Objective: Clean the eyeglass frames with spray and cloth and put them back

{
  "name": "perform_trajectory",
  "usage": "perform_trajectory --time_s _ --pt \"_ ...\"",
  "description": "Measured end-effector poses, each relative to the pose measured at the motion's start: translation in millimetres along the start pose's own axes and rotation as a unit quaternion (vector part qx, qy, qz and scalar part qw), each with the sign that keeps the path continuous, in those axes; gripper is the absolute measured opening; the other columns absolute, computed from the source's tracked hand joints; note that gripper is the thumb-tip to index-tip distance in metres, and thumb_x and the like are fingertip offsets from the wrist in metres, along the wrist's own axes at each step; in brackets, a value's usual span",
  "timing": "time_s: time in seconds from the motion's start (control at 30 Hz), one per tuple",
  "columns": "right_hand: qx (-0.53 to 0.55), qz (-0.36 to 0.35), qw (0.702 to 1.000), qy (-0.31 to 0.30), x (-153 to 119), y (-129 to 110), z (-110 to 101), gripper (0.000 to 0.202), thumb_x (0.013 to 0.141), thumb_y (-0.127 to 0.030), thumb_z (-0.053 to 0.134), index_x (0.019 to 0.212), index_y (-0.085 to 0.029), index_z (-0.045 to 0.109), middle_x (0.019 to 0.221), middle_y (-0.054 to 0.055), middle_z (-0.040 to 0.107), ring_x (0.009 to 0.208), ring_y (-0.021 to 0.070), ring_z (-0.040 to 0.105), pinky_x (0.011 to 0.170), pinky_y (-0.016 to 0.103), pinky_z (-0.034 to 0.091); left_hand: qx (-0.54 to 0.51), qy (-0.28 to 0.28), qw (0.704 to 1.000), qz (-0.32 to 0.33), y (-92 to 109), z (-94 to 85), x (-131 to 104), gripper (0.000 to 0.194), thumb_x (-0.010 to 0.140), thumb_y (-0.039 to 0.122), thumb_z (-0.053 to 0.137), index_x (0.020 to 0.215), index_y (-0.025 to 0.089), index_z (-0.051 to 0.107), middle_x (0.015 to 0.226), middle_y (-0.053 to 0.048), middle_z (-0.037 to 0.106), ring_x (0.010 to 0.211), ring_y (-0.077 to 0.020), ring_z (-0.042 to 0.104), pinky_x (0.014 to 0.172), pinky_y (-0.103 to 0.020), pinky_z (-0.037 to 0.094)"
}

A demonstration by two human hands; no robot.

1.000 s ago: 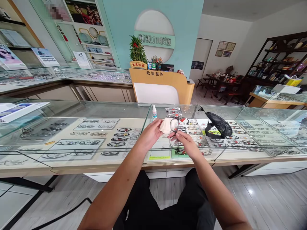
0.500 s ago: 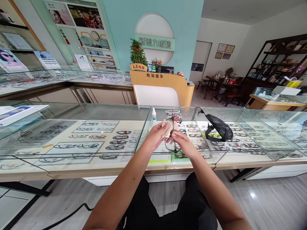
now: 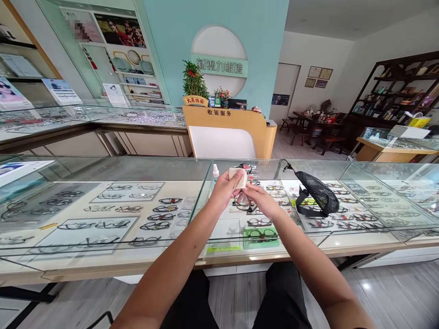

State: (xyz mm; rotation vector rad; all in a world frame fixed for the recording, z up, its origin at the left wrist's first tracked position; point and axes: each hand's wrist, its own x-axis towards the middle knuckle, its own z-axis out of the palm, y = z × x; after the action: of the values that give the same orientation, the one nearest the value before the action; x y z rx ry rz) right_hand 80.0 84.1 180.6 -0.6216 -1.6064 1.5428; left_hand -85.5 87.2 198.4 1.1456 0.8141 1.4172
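My left hand (image 3: 225, 186) is closed on a pale cloth (image 3: 239, 177), its thumb pressed over the fabric. The cloth is folded about the upper part of a pair of glasses (image 3: 243, 202). Fingers of my right hand (image 3: 259, 197) pinch the same glasses near the middle, and the lower lens hangs below them. Both hands are close together above the glass counter (image 3: 206, 261). Just behind my left hand stands a small white bottle with a blue label (image 3: 216, 173).
A black mesh bag (image 3: 317, 192) with a strap lies on the counter to the right. Rows of glasses (image 3: 158, 217) show under the glass. Beyond the counter stands a wooden cash desk (image 3: 269, 142). A white box (image 3: 25, 172) sits at the left.
The view has tilted and shifted slightly, so the counter appears lower. My hands still hold the cloth and glasses; the cloth now sits higher over my left fingers and the glasses' angle has changed.
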Motion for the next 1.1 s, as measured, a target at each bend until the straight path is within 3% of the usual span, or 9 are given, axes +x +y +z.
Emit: perform_trajectory --time_s 0.17,0.27,0.37,0.5,0.73,0.83,0.93,1.03,1.1 --pt "-0.014 -0.022 1.0 -0.004 32.9 -6.7 -25.6 0.047 0.099 -0.067 0.075 0.102 -0.021 0.086 0.107 0.007 0.084 0.092 0.0214 0.07 0.088 0.035 0.051 -0.026 -0.082 0.996 0.004 2.2 -11.8 45.9 0.068 0.083 0.084 0.084 0.075 0.02 0.062 0.045 0.003 0.052 0.037 -0.0113 0.044 0.044 -0.028 0.041" --pt "-0.018 -0.023 0.999 0.014 50.4 -7.3 -39.5 0.043 0.1 -0.063 0.074 0.103 -0.022 0.088 0.104 0.007 0.084 0.095 0.0222 0.071 0.086 0.034 0.051 -0.056 -0.128 0.99 0.004 5.1 -21.5 68.1 0.061 0.078 0.072 0.094 0.082 0.018 0.066 0.056 0.001 0.059 0.046 -0.0132 0.052 0.051 -0.031 0.048" --pt "-0.016 -0.024 0.999 0.023 66.4 -3.7 -48.7 0.044 0.098 -0.064 0.076 0.097 -0.022 0.087 0.099 0.006 0.083 0.093 0.0226 0.07 0.085 0.034 0.051 -0.058 -0.131 0.99 0.013 3.7 -28.3 81.0 0.06 0.07 0.057 0.105 0.098 0.016 0.072 0.069 0.001 0.066 0.053 -0.0121 0.055 0.055 -0.03 0.049" --pt "-0.044 -0.029 0.999 0.015 81.7 4.7 -52.2 0.046 0.096 -0.066 0.075 0.09 -0.021 0.086 0.099 0.007 0.082 0.092 0.023 0.068 0.086 0.035 0.053 -0.045 -0.084 0.994 0.049 -9.0 -28.5 86.2 0.056 0.071 0.052 0.105 0.096 0.018 0.069 0.061 0.005 0.061 0.051 -0.0098 0.05 0.054 -0.027 0.046" --pt "-0.104 -0.055 0.993 -0.007 80.5 19.8 -53.0 0.049 0.102 -0.067 0.069 0.096 -0.022 0.088 0.1 0.006 0.082 0.094 0.0229 0.065 0.097 0.037 0.053 -0.022 0.017 0.998 0.056 -31.5 -33.2 89.9 0.067 0.076 0.08 0.093 0.086 0.02 0.063 0.058 0.004 0.062 0.041 -0.0099 0.047 0.044 -0.026 0.038" --pt "-0.11 -0.047 0.993 -0.007 75.9 22.4 -59.0 0.049 0.103 -0.067 0.068 0.097 -0.023 0.089 0.1 0.006 0.081 0.096 0.0239 0.064 0.099 0.038 0.051 -0.007 0.012 1.0 0.018 -31.4 -43.2 88.5 0.072 0.071 0.084 0.093 0.084 0.018 0.067 0.065 0.0 0.068 0.051 -0.0121 0.056 0.052 -0.027 0.045" --pt "-0.105 -0.037 0.994 -0.001 74.4 22.6 -64.8 0.049 0.104 -0.066 0.066 0.095 -0.024 0.089 0.097 0.005 0.08 0.094 0.0238 0.063 0.097 0.037 0.05 -0.016 -0.02 1.0 -0.002 -28.5 -47.2 83.7 0.066 0.068 0.07 0.102 0.093 0.017 0.071 0.075 0.0 0.072 0.064 -0.0137 0.062 0.062 -0.028 0.05" --pt "-0.103 -0.042 0.994 -0.002 75.0 23.1 -65.4 0.047 0.105 -0.064 0.066 0.095 -0.024 0.089 0.097 0.004 0.08 0.094 0.0232 0.062 0.096 0.037 0.049 -0.02 -0.056 0.998 0.005 -27.1 -41.7 77.7 0.054 0.073 0.053 0.104 0.096 0.02 0.068 0.072 0.004 0.068 0.064 -0.0119 0.059 0.065 -0.027 0.05" --pt "-0.111 -0.05 0.992 -0.011 75.5 24.8 -62.6 0.046 0.105 -0.063 0.066 0.096 -0.024 0.089 0.098 0.004 0.079 0.095 0.0229 0.063 0.097 0.037 0.048 -0.017 -0.059 0.998 0.017 -28.1 -36.2 75.0 0.053 0.077 0.055 0.101 0.091 0.021 0.063 0.062 0.007 0.06 0.057 -0.011 0.054 0.061 -0.027 0.047"
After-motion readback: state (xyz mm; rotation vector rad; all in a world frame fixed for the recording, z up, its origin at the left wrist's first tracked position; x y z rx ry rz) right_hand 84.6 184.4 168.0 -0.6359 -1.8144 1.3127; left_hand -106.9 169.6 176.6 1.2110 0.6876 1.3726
